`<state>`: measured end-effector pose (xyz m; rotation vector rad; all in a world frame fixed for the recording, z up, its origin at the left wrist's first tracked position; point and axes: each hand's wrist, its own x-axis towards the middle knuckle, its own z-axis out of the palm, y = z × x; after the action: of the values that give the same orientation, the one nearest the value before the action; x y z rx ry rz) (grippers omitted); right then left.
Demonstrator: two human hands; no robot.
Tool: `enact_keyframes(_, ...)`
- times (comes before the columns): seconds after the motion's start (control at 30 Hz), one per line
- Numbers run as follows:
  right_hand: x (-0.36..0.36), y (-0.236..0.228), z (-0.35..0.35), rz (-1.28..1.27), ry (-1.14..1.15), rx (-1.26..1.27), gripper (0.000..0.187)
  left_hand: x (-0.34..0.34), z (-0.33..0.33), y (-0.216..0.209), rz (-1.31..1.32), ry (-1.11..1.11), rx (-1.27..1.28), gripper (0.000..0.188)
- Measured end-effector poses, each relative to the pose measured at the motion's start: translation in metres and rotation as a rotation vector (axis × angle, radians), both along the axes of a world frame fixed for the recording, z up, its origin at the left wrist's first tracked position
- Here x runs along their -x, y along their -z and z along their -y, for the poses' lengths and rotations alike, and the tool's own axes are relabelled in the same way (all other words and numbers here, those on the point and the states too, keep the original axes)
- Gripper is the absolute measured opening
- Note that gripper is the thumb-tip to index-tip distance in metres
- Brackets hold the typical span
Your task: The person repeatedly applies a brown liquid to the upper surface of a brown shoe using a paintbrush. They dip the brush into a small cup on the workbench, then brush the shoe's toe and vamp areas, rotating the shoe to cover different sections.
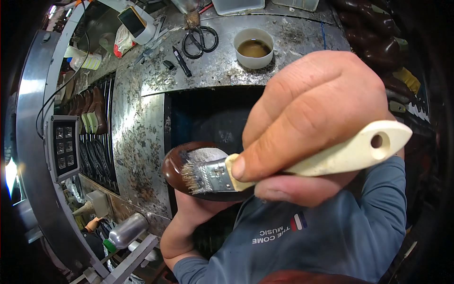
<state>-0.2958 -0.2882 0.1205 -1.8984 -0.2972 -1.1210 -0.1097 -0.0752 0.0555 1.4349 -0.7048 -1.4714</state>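
Note:
My right hand point(317, 118) is closed round the cream handle of a flat paintbrush point(347, 149), thumb near its metal ferrule. The brush lies across the picture, and its pale, stained bristles meet the underside of a brown shoe upper point(176, 165). Glossy brown leather wraps the toe, while the bottom face shows a greyish-white patch. From below, my left hand point(201, 208) supports the shoe upper; most of its fingers are hidden behind it. Beyond my right hand, a translucent white cup point(254, 62) holds brownish liquid on the stained metal bench point(208, 78).
Black-handled scissors point(200, 42) and a black pen point(181, 62) lie on the bench. At left stand a lamp panel point(65, 146), a rack of brown shoes point(98, 109) and a metal bottle point(127, 231). More brown shoes point(371, 40) line the right. A dark recess point(208, 113) opens before me.

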Motion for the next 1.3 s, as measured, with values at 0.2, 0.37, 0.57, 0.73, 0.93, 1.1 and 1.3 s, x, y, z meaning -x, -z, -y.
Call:
enact_keyframes(0.2,-0.017,0.015,-0.003,0.123,0.039,-0.086,0.013,-0.005,-0.003,0.001,0.092,0.114,0.19,0.082)
enact_keyframes(0.37,-0.021,0.024,-0.003,0.109,0.099,-0.042,0.011,-0.011,-0.002,-0.003,-0.061,0.124,0.093,0.084)
enact_keyframes(0.57,-0.006,0.018,-0.001,-0.161,0.107,0.071,0.013,-0.019,-0.002,-0.003,-0.234,0.115,0.053,0.078)
enact_keyframes(0.73,-0.008,0.027,-0.004,-0.196,0.043,0.021,0.012,-0.018,-0.006,0.0,-0.363,0.038,0.01,0.086)
enact_keyframes(0.93,-0.008,0.039,-0.009,-0.217,-0.001,-0.011,0.01,-0.015,-0.011,0.009,-0.386,-0.063,-0.008,0.096)
enact_keyframes(1.1,-0.006,0.048,-0.014,-0.24,-0.098,-0.074,0.009,-0.023,-0.02,0.02,-0.413,-0.107,-0.005,0.095)
enact_keyframes(1.3,0.001,0.051,-0.019,-0.259,-0.224,-0.158,0.007,-0.034,-0.03,0.036,-0.489,-0.141,0.006,0.089)
